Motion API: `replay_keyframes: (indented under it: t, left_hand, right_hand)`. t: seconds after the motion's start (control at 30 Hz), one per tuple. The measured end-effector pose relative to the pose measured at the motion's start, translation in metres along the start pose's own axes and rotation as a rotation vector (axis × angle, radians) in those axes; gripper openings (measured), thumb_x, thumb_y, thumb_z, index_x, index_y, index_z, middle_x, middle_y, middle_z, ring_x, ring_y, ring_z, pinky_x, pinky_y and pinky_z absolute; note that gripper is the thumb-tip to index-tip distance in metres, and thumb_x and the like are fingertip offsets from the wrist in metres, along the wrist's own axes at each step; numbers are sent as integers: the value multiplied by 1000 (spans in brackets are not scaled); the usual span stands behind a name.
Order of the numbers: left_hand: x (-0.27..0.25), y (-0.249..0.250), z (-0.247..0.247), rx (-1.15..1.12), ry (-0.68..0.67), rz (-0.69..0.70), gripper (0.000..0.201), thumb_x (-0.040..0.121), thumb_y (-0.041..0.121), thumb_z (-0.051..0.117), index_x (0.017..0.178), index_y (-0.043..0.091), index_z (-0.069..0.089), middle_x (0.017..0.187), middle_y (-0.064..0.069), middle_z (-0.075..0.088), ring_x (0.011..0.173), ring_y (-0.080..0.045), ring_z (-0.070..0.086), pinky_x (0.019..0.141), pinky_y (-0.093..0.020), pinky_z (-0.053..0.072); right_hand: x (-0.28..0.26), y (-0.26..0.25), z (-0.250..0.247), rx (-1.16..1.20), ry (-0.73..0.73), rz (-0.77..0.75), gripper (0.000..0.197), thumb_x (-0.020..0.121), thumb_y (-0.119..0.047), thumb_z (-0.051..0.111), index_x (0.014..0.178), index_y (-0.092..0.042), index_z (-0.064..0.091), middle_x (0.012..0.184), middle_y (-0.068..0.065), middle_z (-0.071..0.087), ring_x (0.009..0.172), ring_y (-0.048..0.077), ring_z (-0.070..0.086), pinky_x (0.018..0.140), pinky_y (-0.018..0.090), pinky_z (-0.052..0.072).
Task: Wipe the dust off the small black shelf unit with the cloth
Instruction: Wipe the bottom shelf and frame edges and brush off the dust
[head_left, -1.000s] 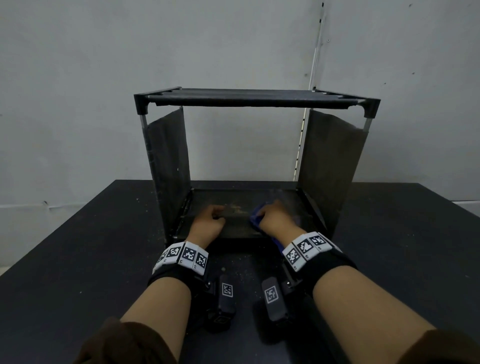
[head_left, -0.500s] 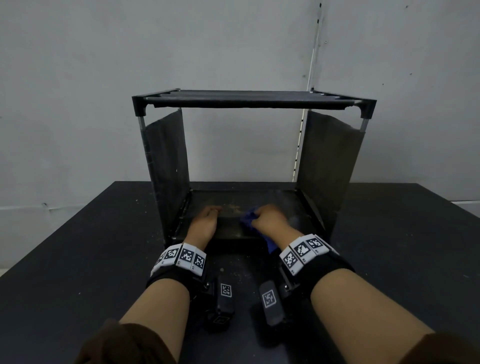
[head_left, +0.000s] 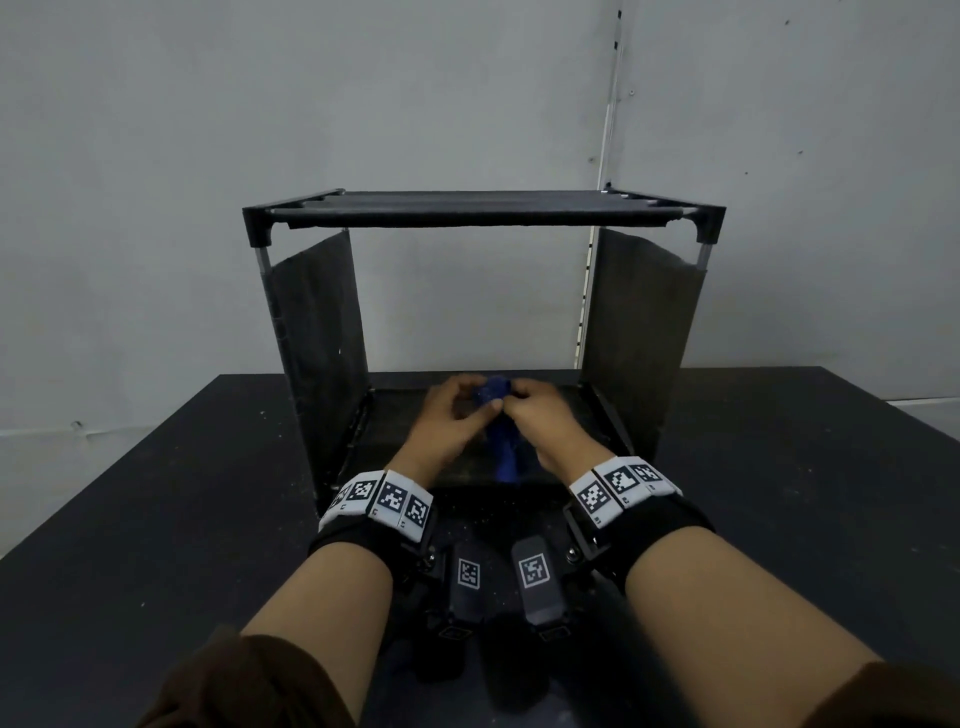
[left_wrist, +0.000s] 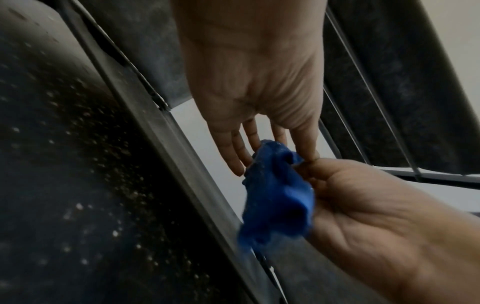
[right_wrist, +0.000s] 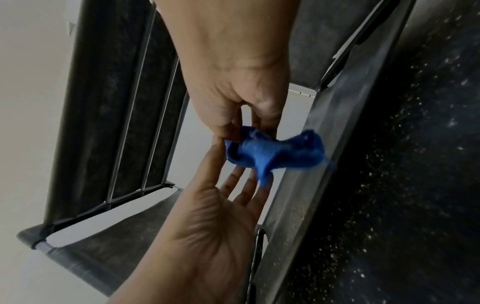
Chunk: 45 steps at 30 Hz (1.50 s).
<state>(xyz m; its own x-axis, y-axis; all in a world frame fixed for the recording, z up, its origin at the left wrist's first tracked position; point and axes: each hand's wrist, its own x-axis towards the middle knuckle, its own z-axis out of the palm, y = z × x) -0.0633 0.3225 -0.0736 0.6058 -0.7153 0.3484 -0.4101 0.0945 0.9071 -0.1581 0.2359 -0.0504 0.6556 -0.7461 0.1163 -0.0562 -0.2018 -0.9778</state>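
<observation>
Head view: both hands raised just above the bottom shelf (head_left: 566, 410) of the small black shelf unit (head_left: 467, 210), which stands on the dark bench (head_left: 156, 493); blue cloth (head_left: 506, 457) bunched between them, its tail hanging toward the shelf's front edge. Likely risk here: cloth slipping loose during the regrip, since only fingertips meet it; also a bunched wad wiping with little contact area and merely pushing dust around. Left hand (head_left: 452, 415) and right hand (head_left: 540, 415) turned inward, knuckles up, wrists level and close together. Left wrist view: left hand (left_wrist: 254, 72) palm toward the camera, fingers straight and slightly apart, fingertips just touching the top of the cloth (left_wrist: 278, 195), nothing closed round it; right hand (left_wrist: 363, 205) beside the wad, grip curled against its side. Pale specks on a dark surface (left_wrist: 78, 185) at left, bench or shelf impossible to tell; possible fall of shaken dust back onto it. Right wrist view: right hand (right_wrist: 233, 82) pinching one end of the cloth (right_wrist: 272, 154) between thumb and fingers; left hand (right_wrist: 221, 226) flat and spread beneath, thumb alongside the cloth's edge. Loose far end of the cloth close to the shelf's grey rail (right_wrist: 324, 123), apt to drag there.
</observation>
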Motion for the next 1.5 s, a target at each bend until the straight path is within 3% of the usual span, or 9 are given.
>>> replay_keyframes:
  t: [0.1, 0.23, 0.43, 0.67, 0.8, 0.93, 1.1, 1.27, 1.5]
  left_hand:
    - [7, -2, 10, 79, -36, 30, 55, 58, 37, 79, 108, 21, 62, 114, -14, 64, 106, -23, 63, 94, -38, 53]
    - [8, -1, 23, 223, -113, -1, 50, 65, 5, 81, 112, 7, 64, 113, -14, 64, 101, -27, 65, 89, -33, 53]
    - [2, -16, 36, 550, -259, -88, 43, 77, 8, 70, 119, 16, 64, 113, 2, 34, 105, -16, 47, 93, -20, 36]
    - [1, -25, -2, 683, -99, -156, 37, 73, 5, 69, 108, 15, 71, 117, -11, 56, 109, -26, 57, 87, -17, 36]
    - [-3, -19, -32, 770, 92, -200, 19, 78, 4, 57, 88, 2, 72, 98, -18, 71, 92, -30, 67, 72, -24, 42]
    - [1, -9, -33, 645, 221, -162, 18, 84, 3, 54, 89, 1, 71, 94, -18, 71, 80, -24, 62, 70, -26, 42]
    - [22, -7, 5, 604, -32, -59, 42, 81, 1, 57, 118, 18, 65, 130, -10, 52, 118, -24, 52, 98, -22, 36]
    - [25, -13, 40, 718, -386, -35, 45, 83, 18, 66, 128, 25, 59, 139, -4, 44, 131, -22, 43, 109, -27, 30]
    - [28, -27, 9, 785, -43, -191, 38, 84, 5, 60, 121, 12, 65, 132, -15, 47, 121, -33, 51, 109, -33, 37]
  right_hand:
    - [2, 0, -10, 91, -17, 63, 24, 89, -3, 45, 92, -8, 68, 107, 24, 68, 94, 32, 65, 88, 45, 53]
    - [7, 8, -34, 96, -1, 121, 32, 94, 0, 37, 113, -2, 62, 108, 22, 65, 82, 25, 62, 70, 32, 52]
    - [12, 30, -45, -374, 12, 134, 32, 90, -6, 47, 107, -15, 71, 120, 8, 67, 108, 25, 62, 96, 34, 51]
    - [9, 40, -47, -835, -83, 145, 36, 93, -10, 45, 122, -18, 65, 137, 8, 56, 127, 28, 52, 108, 32, 41]
    - [13, 35, -45, -920, -89, 180, 38, 96, -10, 41, 128, -12, 60, 140, 12, 53, 129, 31, 50, 108, 34, 41]
    - [18, 28, -41, -1018, -103, 216, 38, 97, -14, 39, 129, -9, 58, 138, 13, 53, 126, 32, 52, 105, 35, 44]
    - [24, 27, -39, -1037, -62, 292, 39, 98, -20, 40, 132, -6, 52, 137, 16, 53, 125, 32, 53, 100, 36, 44]
    - [31, 27, -43, -1046, -33, 321, 35, 97, -13, 44, 127, -2, 57, 136, 16, 54, 125, 32, 53, 99, 35, 45]
    - [34, 28, -46, -1050, -43, 333, 36, 99, -15, 39, 128, 0, 55, 136, 17, 54, 123, 32, 54, 98, 34, 46]
